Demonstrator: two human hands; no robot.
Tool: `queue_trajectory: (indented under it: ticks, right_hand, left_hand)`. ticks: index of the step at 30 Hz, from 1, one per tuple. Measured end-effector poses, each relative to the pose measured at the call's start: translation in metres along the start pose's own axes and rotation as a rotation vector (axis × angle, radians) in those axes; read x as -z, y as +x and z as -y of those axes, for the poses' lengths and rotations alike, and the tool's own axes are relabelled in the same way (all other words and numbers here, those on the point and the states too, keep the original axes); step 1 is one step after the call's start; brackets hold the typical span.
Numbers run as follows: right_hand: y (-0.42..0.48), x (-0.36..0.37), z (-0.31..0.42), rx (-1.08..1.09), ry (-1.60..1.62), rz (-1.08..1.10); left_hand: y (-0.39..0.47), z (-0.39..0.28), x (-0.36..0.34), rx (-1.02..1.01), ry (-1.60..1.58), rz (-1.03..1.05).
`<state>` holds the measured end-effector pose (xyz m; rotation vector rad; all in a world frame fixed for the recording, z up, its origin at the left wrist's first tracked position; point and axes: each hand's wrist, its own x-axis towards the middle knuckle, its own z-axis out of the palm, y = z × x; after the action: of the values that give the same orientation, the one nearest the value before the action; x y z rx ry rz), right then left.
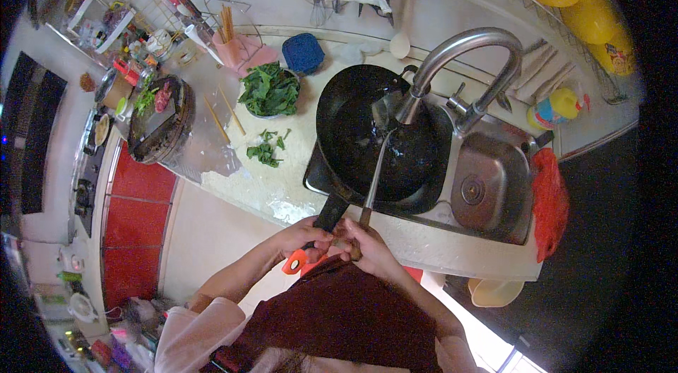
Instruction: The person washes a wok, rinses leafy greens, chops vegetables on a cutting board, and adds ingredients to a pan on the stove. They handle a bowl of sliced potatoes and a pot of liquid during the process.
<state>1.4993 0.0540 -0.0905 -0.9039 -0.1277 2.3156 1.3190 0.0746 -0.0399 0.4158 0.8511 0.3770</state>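
Note:
A black wok (365,166) rests over the larger basin of a stainless steel sink, under the curved faucet (471,37). My left hand (304,238) grips the wok's dark handle (332,212), whose orange end (294,262) sticks out below the fingers. In my right hand (365,246) is a long-handled spatula (377,172); its metal shaft runs up into the wok. The spatula's blade (385,108) lies against the wok's far side, partly behind the faucet head (410,105). Glints inside the wok look like water, though I cannot tell how much.
Left of the wok stand a bowl of leafy greens (270,90), loose leaves (266,150) and chopsticks (216,119). A round chopping board (159,135) carries a cleaver (159,127) and red meat (162,96). The smaller basin (479,187) and a red bag (550,203) are to the right.

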Motion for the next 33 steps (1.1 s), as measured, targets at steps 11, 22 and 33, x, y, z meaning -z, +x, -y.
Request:
queue_trajectory:
  ticks: [11, 22, 33]
  right_hand:
    - [0.023, -0.051, -0.002, 0.176, -0.062, -0.021]
    - [0.036, -0.098, -0.017, 0.198, 0.105, 0.276]
    - [0.021, -0.124, -0.021, -0.001, 0.141, 0.617]
  left_hand:
    - [-0.022, -0.04, -0.011, 0.0, 0.565, -0.087]
    - [-0.074, -0.088, -0.027, 0.129, 0.844, -0.175]
    - [-0.135, -0.091, -0.092, 0.12, 1.035, -0.549]
